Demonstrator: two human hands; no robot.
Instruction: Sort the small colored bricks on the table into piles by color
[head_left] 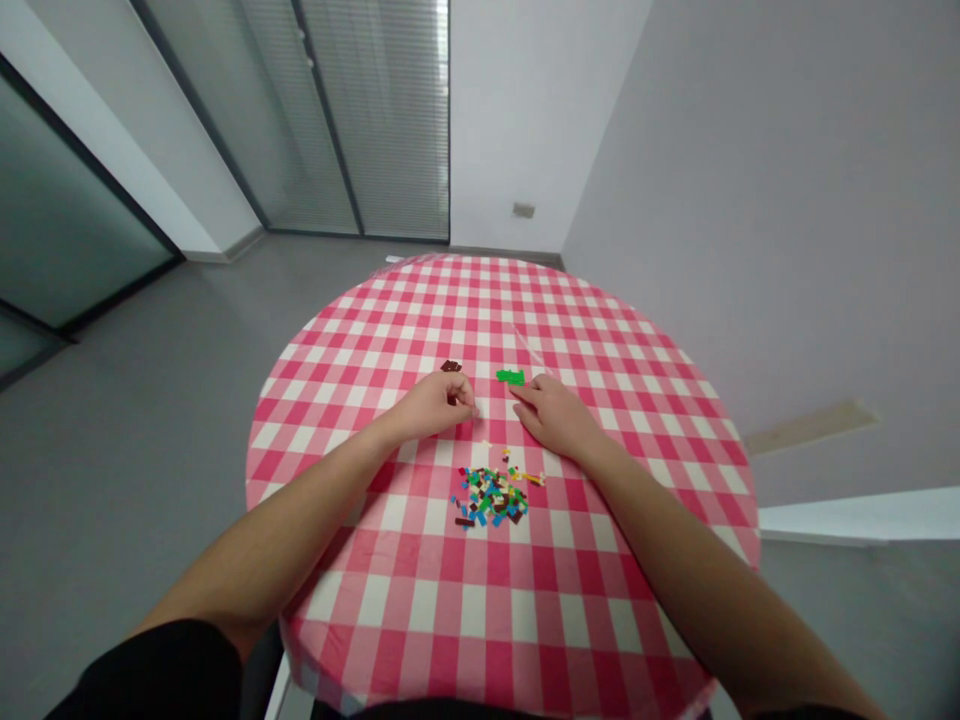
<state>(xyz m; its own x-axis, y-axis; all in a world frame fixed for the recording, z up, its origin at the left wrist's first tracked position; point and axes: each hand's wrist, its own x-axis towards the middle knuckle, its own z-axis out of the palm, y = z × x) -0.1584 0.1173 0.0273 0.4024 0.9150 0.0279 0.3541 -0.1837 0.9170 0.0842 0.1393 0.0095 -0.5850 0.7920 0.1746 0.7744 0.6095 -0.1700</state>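
My left hand (436, 404) hovers over or rests on the cloth left of centre, thumb and fingertips pinched together. Something small and pale may be at the fingertips, too tiny to name. Just beyond the knuckles lies a small cluster of dark brown bricks (451, 366). Across from it, my right hand (559, 416) is open, index finger and thumb stretched out and apart. Its fingertip is at the near edge of a flat green brick piece (511, 377); whether they touch I cannot tell. Nearer to me, between my forearms, is a loose pile of small multicoloured bricks (493, 496).
A red-and-white checked cloth (480, 590) covers the round table. A few stray bits lie at the pile's far side, including a yellow piece (532, 479). Beyond stand a white wall (525, 120) and glass partitions (360, 130) with blinds.
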